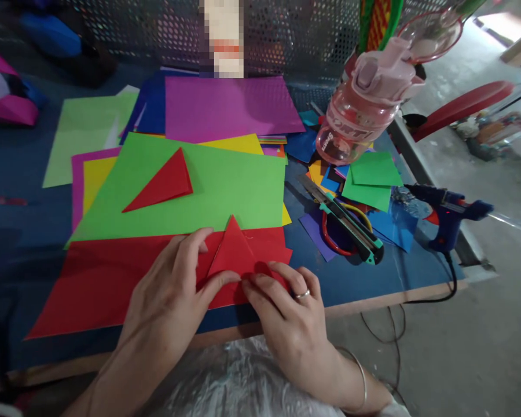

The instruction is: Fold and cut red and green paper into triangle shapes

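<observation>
A piece of folded red paper, peaked like a triangle, lies over a red sheet near the table's front edge. My left hand curves round its left side, with the thumb pressing on its lower part and the index finger bent above. From the right, my right hand, wearing a ring, pinches the lower right part; the fingertips partly hide the paper there. Beyond my hands, a second folded red triangle rests on a green sheet.
Purple sheets lie at the back. To the right are a utility knife on scissors with red and yellow handles, green paper squares, a pink bottle and a corded glue gun at the table's edge.
</observation>
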### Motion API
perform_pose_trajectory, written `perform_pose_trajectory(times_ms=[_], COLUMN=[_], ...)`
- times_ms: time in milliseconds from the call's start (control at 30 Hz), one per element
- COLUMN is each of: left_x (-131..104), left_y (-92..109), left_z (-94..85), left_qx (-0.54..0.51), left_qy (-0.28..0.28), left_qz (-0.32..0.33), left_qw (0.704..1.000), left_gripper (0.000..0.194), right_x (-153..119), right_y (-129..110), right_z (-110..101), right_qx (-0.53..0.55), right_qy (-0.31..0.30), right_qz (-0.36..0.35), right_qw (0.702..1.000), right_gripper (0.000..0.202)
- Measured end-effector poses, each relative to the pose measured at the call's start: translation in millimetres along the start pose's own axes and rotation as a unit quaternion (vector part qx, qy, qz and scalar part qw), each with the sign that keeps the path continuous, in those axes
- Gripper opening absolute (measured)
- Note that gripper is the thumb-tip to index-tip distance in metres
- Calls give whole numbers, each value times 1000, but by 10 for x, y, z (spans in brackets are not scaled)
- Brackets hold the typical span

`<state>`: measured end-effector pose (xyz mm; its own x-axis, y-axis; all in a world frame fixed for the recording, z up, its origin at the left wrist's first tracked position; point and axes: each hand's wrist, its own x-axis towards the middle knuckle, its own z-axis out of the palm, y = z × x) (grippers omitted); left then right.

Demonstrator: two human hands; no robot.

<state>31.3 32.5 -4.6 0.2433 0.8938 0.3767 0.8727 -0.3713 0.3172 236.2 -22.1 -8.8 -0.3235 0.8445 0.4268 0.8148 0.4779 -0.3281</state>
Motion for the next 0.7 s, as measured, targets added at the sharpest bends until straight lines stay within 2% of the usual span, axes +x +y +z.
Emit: perform_pose_trajectory(times_ms=[100, 200, 267, 333, 500, 700], left_x=[-19, -106, -200, -298, -458, -449], left_y=[10, 35, 45, 35, -66, -140], left_z=[-15, -65, -101, -124, -119, -129], left_qx=[14, -10, -45, -52, -46, -70], left_qy=[17, 11, -10, -23, -45, -53], left_qz=[18, 137, 230, 266, 269, 259], left_qw=[1000, 991, 972, 962, 961, 962], left_gripper=[45, 32, 41, 45, 57, 61], right_x=[47, 55, 29, -7, -51, -120], right_y=[-6, -2, 9, 24, 60, 105], right_z=[-33, -52, -53, -50, -46, -44], right_qx=[8, 12, 12, 7, -17, 2], right_qy=[5, 6, 3, -1, 2, 22], right_qz=[-11, -16, -17, -24, -49, -72], right_qw=[1000, 1000, 1000, 1000, 999, 997], right_gripper=[32, 34, 35, 36, 40, 33])
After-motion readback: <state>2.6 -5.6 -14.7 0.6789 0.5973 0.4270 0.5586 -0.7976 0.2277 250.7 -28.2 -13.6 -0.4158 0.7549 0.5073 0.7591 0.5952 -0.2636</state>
